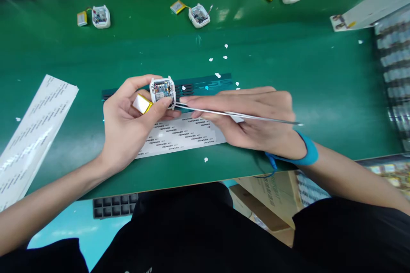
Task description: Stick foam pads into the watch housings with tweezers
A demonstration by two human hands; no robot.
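Note:
My left hand [128, 115] is closed around a white smartwatch case [162, 90], its open side with the circuit board facing up. A small silver and yellow battery [142, 104] rests against the fingers of that hand, beside the case. My right hand [253, 113], with a blue strap on the wrist, grips metal tweezers [243, 115]. Their tips meet the lower right corner of the case, near my left thumb; what they pinch there, if anything, is too small to tell. Under both hands lies a printed white backing sheet [182, 134].
More watch cases with batteries lie along the back, such as one case [199, 15] in the middle. Another white sheet [38, 123] is at the left. A blue strip [221, 80] and several white bits surround the hands. Stacked trays [393, 59] stand at the right.

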